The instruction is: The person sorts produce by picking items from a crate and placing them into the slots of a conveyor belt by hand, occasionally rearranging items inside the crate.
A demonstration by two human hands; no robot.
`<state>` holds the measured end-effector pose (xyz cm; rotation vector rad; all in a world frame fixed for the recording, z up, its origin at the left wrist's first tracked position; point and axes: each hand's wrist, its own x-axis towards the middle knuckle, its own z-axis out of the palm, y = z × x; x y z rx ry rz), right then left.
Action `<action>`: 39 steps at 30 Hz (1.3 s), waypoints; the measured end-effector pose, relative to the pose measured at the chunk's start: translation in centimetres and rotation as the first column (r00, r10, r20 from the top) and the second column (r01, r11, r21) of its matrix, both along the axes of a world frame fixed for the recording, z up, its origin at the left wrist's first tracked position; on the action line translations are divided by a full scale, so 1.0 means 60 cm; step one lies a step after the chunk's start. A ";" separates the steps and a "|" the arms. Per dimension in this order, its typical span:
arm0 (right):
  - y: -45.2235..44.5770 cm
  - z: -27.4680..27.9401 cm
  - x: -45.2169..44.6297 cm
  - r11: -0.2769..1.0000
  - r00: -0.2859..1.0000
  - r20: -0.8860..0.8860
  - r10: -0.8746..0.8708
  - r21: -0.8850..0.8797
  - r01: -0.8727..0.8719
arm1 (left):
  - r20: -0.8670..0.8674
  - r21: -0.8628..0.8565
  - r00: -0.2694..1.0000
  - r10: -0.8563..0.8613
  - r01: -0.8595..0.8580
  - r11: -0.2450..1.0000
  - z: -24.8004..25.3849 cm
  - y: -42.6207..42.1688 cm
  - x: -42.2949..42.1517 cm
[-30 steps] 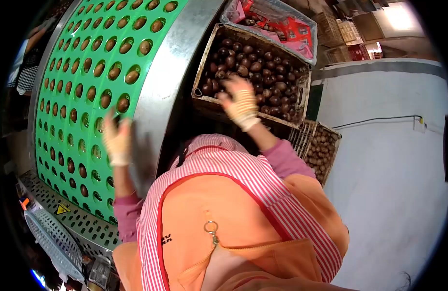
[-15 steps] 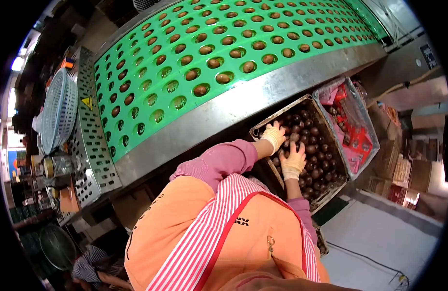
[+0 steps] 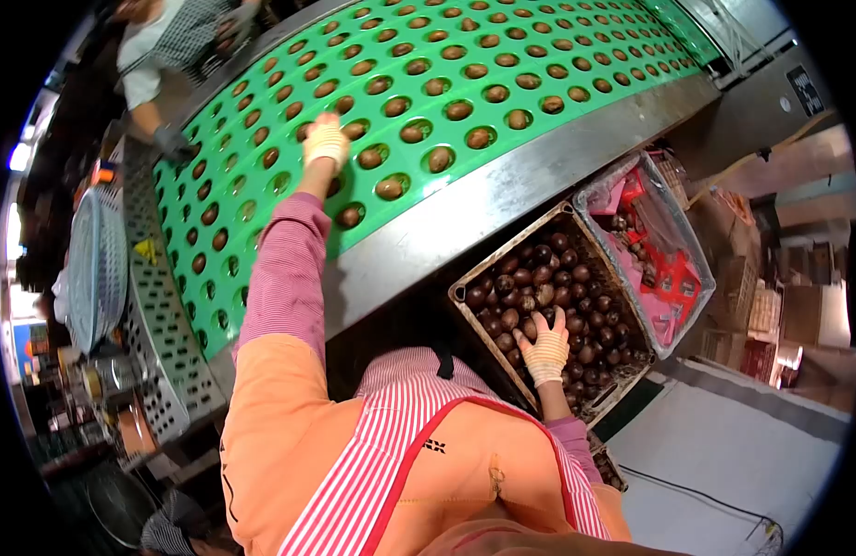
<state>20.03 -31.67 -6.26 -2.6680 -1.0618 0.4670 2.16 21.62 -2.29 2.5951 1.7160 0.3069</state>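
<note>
At the far left a co-worker's gloved hand (image 3: 175, 145) is by the green panel (image 3: 418, 193), beyond a pale plastic basket (image 3: 101, 264). The person's left hand (image 3: 325, 144) is over the panel, where brown round pieces (image 3: 389, 188) sit in many of the cups; its fingers point away, and I can't tell whether it grips anything. To the right, the right hand (image 3: 545, 352) rests, fingers parted, on dark round pieces (image 3: 542, 275) heaped in a crate (image 3: 590, 250); I can't tell whether it grips any. Beside that, red packets (image 3: 676, 278) lie in a lined bin (image 3: 697, 250).
</note>
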 end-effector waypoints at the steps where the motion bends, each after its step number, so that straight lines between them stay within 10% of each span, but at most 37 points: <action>1: 0.008 0.000 -0.002 0.999 0.999 -0.012 -0.038 -0.024 0.037 | -0.092 -0.116 0.995 0.042 -0.052 0.992 0.004 0.029 0.004; 14: 0.097 -0.064 -0.011 0.974 0.968 0.107 -0.226 0.031 0.224 | -0.608 -0.094 0.714 -0.348 0.371 0.924 -0.018 0.164 0.188; 17: 0.101 -0.062 0.000 0.967 0.965 0.070 -0.254 0.047 0.251 | -0.394 -0.017 0.881 -0.262 0.278 0.960 -0.017 0.127 0.265; 20: 0.109 -0.056 0.020 0.938 0.939 0.014 -0.343 0.060 0.342 | 0.159 0.194 0.782 -0.602 0.573 0.796 -0.005 -0.008 0.345; 24: 0.105 -0.054 0.057 0.893 0.886 -0.136 -0.442 0.021 0.449 | 0.806 -0.366 0.457 -0.377 0.885 0.289 -0.071 -0.296 0.368; 27: 0.075 -0.038 0.081 0.832 0.803 -0.299 -0.516 0.047 0.553 | 0.511 -0.557 0.403 -0.759 0.828 0.065 -0.027 -0.463 0.333; 30: 0.037 -0.045 0.096 0.846 0.826 -0.311 -0.469 0.109 0.521 | 0.133 -0.629 0.377 -0.917 0.747 0.216 -0.039 -0.555 0.336; 39: 0.003 -0.027 0.078 0.928 0.907 -0.198 -0.371 -0.052 0.368 | 0.100 -0.588 0.635 -0.766 0.658 0.469 -0.084 -0.614 0.332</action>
